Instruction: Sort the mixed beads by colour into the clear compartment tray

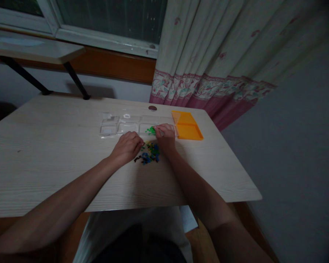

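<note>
A pile of small blue, green, yellow and dark pieces (150, 153) lies on the table between my hands. My left hand (128, 147) is closed in a pinch at the pile's left upper edge; whatever its fingertips hold is too small to name. Behind the pile stands a clear plastic compartment box (128, 128). Small bright green pieces (150, 130) lie in one of its front compartments. Over that compartment's right side is my right hand (166, 135), fingers bent together, with something green at the fingertips that I cannot tell apart from the pieces below.
An orange tray (190, 131) sits at the clear box's right end. A brown oval object (152, 108) lies behind the box. The pale wooden table (71, 153) meets a curtain (208, 73) at the back and carries a raised shelf (44, 51) at the back left.
</note>
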The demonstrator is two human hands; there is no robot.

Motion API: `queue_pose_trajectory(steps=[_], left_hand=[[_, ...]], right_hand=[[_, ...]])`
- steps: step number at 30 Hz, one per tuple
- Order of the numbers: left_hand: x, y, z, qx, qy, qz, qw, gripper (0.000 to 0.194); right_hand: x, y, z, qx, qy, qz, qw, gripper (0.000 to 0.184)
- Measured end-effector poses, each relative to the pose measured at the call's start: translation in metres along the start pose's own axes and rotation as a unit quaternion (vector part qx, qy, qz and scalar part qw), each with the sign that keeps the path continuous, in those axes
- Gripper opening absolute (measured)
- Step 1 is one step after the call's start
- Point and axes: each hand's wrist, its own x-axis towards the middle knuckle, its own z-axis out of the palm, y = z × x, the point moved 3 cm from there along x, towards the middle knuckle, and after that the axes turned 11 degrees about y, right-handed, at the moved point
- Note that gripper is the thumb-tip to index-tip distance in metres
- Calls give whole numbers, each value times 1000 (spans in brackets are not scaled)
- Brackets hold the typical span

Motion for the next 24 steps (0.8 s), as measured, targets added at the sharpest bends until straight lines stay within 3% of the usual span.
queue_pose_trajectory(steps=[7,24], left_hand=[[-1,0,-3,-20,-19,15,1000,16],[-2,-3,8,-20,-13,-3,1000,19]], right_hand=[[0,3,2,-7,-7,-12,1000,15],[0,1,1,19,-3,-4,1000,20]])
